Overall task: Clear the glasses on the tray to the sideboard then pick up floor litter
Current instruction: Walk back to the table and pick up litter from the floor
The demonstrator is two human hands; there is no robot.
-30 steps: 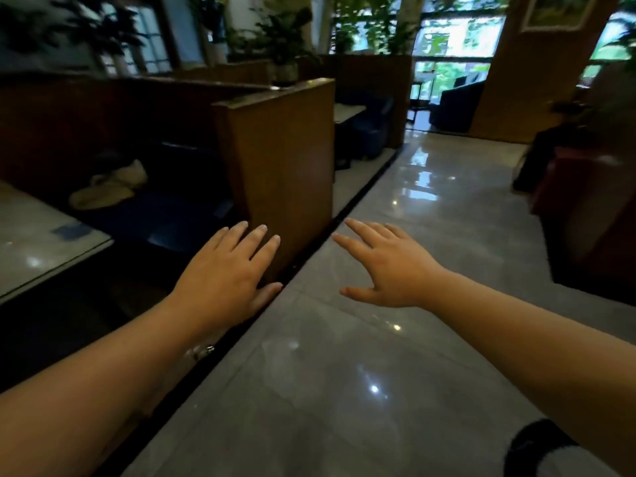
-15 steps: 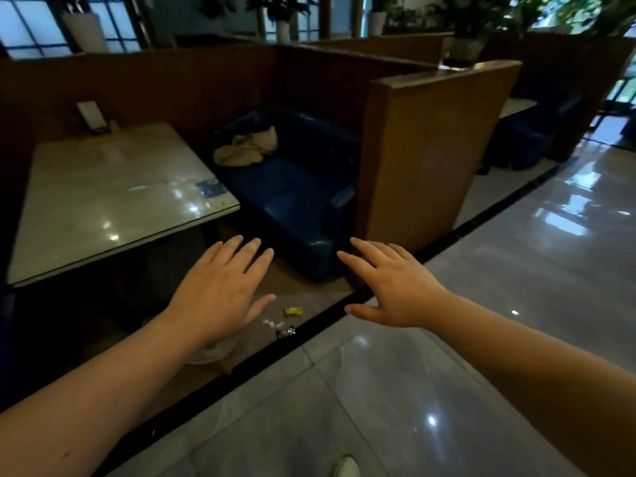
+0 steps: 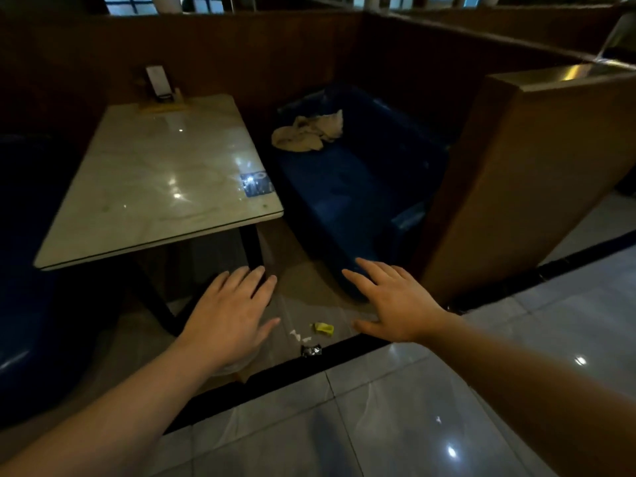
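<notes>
Litter lies on the booth floor between my hands: a yellow scrap (image 3: 323,328), small white bits (image 3: 298,336) and a dark shiny wrapper (image 3: 311,350) beside the black floor strip. A pale crumpled piece (image 3: 230,367) shows under my left wrist. My left hand (image 3: 230,315) hovers palm down with fingers spread, left of the litter. My right hand (image 3: 395,302) is also spread and empty, right of the litter. No tray or glasses are in view.
A marble table (image 3: 161,180) with a menu stand (image 3: 159,85) fills the booth's left. A blue sofa (image 3: 358,187) holds a beige cloth (image 3: 309,132). A wooden partition (image 3: 537,180) stands at the right. Glossy grey tiles (image 3: 378,425) cover the aisle.
The view has swung left and down from the aisle into the booth. The table, sofa and floor litter have come into view and the litter now lies between my hands, which stay spread.
</notes>
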